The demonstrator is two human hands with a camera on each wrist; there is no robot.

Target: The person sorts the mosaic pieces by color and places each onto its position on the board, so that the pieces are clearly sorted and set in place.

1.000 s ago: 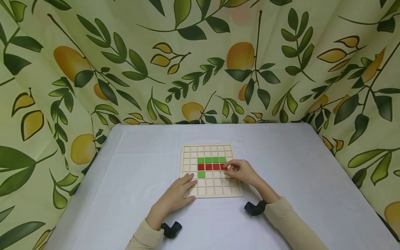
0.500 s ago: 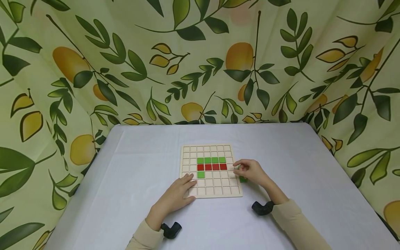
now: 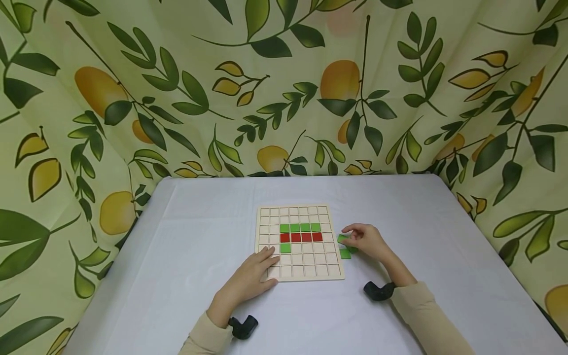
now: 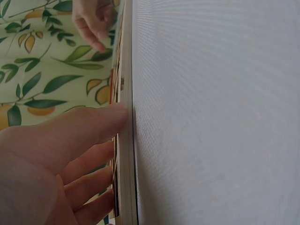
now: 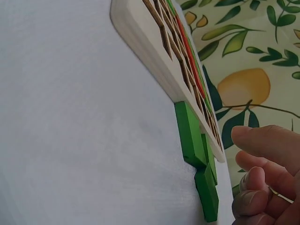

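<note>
A wooden grid board [image 3: 310, 271] lies mid-table. Across it run a row of green square tiles [image 3: 295, 228], a row of red tiles [image 3: 301, 237] below, and one single green tile [image 3: 285, 248] under those. My left hand [image 3: 252, 273] rests flat on the board's near-left corner; in the left wrist view its thumb [image 4: 93, 124] touches the rim. My right hand [image 3: 367, 241] hovers at the board's right side over loose green tiles [image 3: 345, 254], partly covering them. Thumb and fingers stand apart with nothing between them; in the right wrist view the loose tiles [image 5: 190, 136] lie beside the board's edge.
A white cloth [image 3: 199, 222] covers the table. Behind it and at both sides hangs a curtain [image 3: 284, 118] printed with leaves and fruit. Each wrist wears a black camera mount [image 3: 378, 291].
My right hand has moved right, from the end of the red row off the board to the loose green tiles, uncovering the last red tile. My left hand has stayed put.
</note>
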